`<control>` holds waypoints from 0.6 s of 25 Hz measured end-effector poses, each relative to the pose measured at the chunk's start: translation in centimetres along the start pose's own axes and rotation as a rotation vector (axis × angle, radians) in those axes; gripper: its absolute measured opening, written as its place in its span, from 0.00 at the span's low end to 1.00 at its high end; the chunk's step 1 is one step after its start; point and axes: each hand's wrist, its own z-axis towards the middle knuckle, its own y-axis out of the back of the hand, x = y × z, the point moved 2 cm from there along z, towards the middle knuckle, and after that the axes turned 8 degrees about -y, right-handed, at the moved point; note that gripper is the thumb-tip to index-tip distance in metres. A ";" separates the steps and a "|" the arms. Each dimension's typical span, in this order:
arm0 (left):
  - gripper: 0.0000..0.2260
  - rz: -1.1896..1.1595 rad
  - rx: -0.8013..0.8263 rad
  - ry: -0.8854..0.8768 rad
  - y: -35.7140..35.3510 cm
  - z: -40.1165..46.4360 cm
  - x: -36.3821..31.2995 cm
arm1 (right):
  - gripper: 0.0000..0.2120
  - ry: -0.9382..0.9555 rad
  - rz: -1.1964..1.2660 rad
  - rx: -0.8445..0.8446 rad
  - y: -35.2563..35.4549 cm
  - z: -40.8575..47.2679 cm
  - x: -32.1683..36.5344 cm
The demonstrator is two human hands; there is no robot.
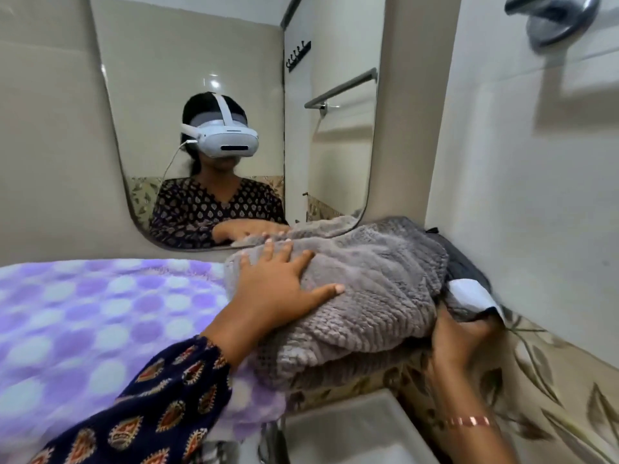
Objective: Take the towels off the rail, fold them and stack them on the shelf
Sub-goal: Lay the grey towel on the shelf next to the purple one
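A folded grey ribbed towel (375,289) lies on the shelf (395,373) below the mirror, against the right wall. My left hand (281,289) rests flat on its top with fingers spread. My right hand (459,339) is at the towel's right end, its fingers tucked under the fabric near a white label (472,293); whether it grips the towel is unclear. A purple and white dotted towel (100,323) lies spread to the left, touching the grey one. Something dark (465,266) sits behind the grey towel in the corner.
A mirror (234,112) on the wall ahead reflects a person with a headset and a bare towel rail (341,88). A white basin (348,433) sits below the shelf. The tiled right wall (536,195) stands close to the towel; a metal fitting (552,15) hangs top right.
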 end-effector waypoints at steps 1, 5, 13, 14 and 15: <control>0.45 -0.042 0.032 0.031 -0.2 0.3 0.9 | 0.39 0.140 -0.039 -0.044 0.4 -0.3 1.4; 0.47 0.030 0.091 -0.011 -0.9 1.2 0.6 | 0.29 0.812 -0.319 0.342 -1.5 -5.0 8.9; 0.49 0.072 0.087 -0.067 -1.9 1.3 0.1 | 0.47 0.823 -1.427 0.694 -6.0 0.0 5.0; 0.48 0.060 0.093 -0.080 -1.9 1.6 0.1 | 0.48 0.815 -1.452 0.616 -5.4 1.3 5.0; 0.49 0.039 0.103 -0.088 -1.9 1.7 0.2 | 0.48 0.808 -1.456 0.572 -4.9 2.4 4.8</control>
